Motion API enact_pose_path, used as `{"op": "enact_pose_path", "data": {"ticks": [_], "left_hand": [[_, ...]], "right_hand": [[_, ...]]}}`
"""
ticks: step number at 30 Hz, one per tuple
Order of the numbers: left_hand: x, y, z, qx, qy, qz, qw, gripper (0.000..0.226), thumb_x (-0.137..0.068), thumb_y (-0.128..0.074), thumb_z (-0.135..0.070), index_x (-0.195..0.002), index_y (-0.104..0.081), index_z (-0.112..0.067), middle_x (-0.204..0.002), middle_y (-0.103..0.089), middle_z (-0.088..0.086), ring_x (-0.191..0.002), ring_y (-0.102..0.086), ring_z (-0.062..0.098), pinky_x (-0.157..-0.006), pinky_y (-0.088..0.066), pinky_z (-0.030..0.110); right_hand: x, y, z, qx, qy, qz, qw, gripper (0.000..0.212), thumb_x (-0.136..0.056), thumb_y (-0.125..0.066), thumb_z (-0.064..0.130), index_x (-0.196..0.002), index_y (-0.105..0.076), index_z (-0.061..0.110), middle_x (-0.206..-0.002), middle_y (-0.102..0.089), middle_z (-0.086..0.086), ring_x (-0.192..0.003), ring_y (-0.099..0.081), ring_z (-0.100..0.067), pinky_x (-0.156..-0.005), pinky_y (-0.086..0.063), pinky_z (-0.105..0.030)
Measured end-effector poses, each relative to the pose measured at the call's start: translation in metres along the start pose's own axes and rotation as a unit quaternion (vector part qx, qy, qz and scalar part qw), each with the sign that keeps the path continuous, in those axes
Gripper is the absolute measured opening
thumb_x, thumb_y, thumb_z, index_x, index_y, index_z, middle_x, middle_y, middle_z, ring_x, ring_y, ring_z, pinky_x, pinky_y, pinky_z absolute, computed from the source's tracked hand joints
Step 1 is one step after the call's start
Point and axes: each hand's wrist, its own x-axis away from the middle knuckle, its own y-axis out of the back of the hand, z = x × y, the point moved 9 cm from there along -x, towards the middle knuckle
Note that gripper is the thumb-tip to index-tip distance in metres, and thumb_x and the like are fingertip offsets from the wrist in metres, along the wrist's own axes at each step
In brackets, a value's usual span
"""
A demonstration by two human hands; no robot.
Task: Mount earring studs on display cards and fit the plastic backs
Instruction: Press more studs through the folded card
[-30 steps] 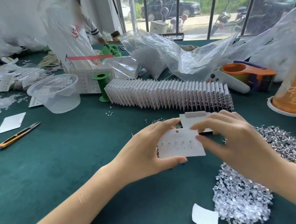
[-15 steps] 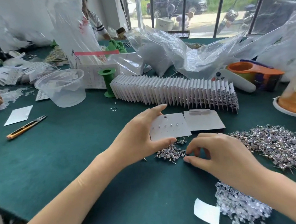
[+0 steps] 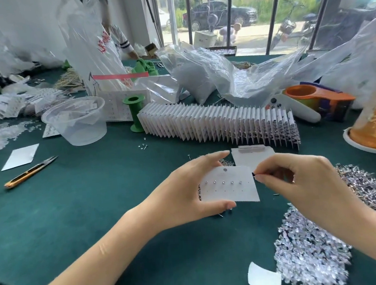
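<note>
While the left hand [image 3: 187, 193] is gripping a white display card [image 3: 230, 187] between thumb below and fingers above, holding it just over the green table [image 3: 85, 211], the right hand [image 3: 302, 181] is pinching something tiny at the card's right edge; it is too small to tell what it is. Five earring studs [image 3: 223, 182] are sitting in a row across the card's upper half, with small empty holes showing beneath them. Behind the card, another blank card [image 3: 252, 156] is lying flat on the table, and farther back a long fanned row of filled cards [image 3: 215, 122] is standing on edge. To the right, a heap of loose metal studs [image 3: 372, 188] is spreading across the cloth, and nearer the camera a pile of clear plastic backs [image 3: 310, 252] is lying under the right forearm. On the left, a clear plastic tub [image 3: 76, 124], a green spool [image 3: 135, 113] and thread snips [image 3: 29, 173] are resting well apart from the hands.
</note>
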Motion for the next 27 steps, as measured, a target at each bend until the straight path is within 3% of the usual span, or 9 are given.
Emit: {"op": "enact_pose_path", "data": {"ticks": [3, 6, 10, 13, 18, 27], "left_hand": [[0.001, -0.001, -0.003, 0.007, -0.005, 0.002, 1.000, 0.081, -0.071, -0.075, -0.051, -0.138, -0.031, -0.047, -0.123, -0.045, -0.036, -0.119, -0.043, -0.012, -0.101, -0.035, 0.015], [0.001, -0.002, -0.004, 0.009, -0.010, 0.005, 1.000, 0.081, -0.072, -0.074, -0.051, -0.140, -0.030, -0.045, -0.125, -0.045, -0.033, -0.121, -0.042, -0.011, -0.104, -0.035, 0.019], [0.000, -0.002, -0.005, 0.011, -0.013, 0.006, 1.000, 0.081, -0.073, -0.075, -0.049, -0.141, -0.031, -0.042, -0.126, -0.047, -0.030, -0.120, -0.043, -0.011, -0.104, -0.035, 0.019], [0.000, -0.004, -0.006, 0.006, -0.017, 0.010, 1.000, 0.081, -0.074, -0.075, -0.046, -0.142, -0.032, -0.039, -0.124, -0.041, -0.037, -0.121, -0.041, -0.012, -0.103, -0.033, 0.014], [0.000, -0.007, -0.006, 0.002, -0.018, 0.016, 1.000, 0.081, -0.074, -0.075, -0.047, -0.142, -0.031, -0.038, -0.126, -0.042, -0.032, -0.124, -0.039, -0.011, -0.105, -0.030, 0.013], [0.001, -0.006, -0.006, 0.002, -0.016, 0.012, 1.000, 0.081, -0.074, -0.075, -0.047, -0.142, -0.032, -0.038, -0.126, -0.044, -0.030, -0.123, -0.041, -0.011, -0.104, -0.032, 0.015]], "right_hand": [[0.001, -0.005, -0.001, 0.012, 0.014, 0.012, 1.000, 0.018, -0.073, -0.079, 0.003, -0.078, -0.074, 0.019, -0.068, -0.064, 0.017, -0.072, -0.058, 0.008, -0.064, -0.039, 0.000], [0.001, -0.005, 0.002, 0.045, 0.041, 0.012, 0.998, 0.017, -0.073, -0.079, 0.002, -0.080, -0.074, 0.017, -0.071, -0.064, 0.012, -0.079, -0.058, -0.002, -0.069, -0.040, -0.002], [0.003, -0.008, 0.008, 0.075, 0.078, 0.027, 0.994, 0.018, -0.072, -0.080, -0.001, -0.079, -0.074, 0.014, -0.072, -0.065, 0.011, -0.067, -0.056, -0.004, -0.073, -0.045, -0.014], [0.003, -0.009, 0.012, 0.078, 0.098, 0.034, 0.992, 0.016, -0.072, -0.079, -0.002, -0.078, -0.073, 0.012, -0.072, -0.066, 0.009, -0.067, -0.058, -0.008, -0.069, -0.047, -0.025], [0.003, -0.009, 0.015, 0.082, 0.110, 0.044, 0.990, 0.013, -0.074, -0.078, 0.000, -0.078, -0.072, 0.012, -0.073, -0.067, 0.008, -0.070, -0.060, -0.010, -0.064, -0.055, -0.034], [0.001, -0.010, 0.019, 0.095, 0.132, 0.048, 0.985, 0.013, -0.074, -0.078, -0.001, -0.075, -0.071, 0.010, -0.070, -0.067, 0.005, -0.068, -0.061, -0.016, -0.060, -0.057, -0.039]]}}
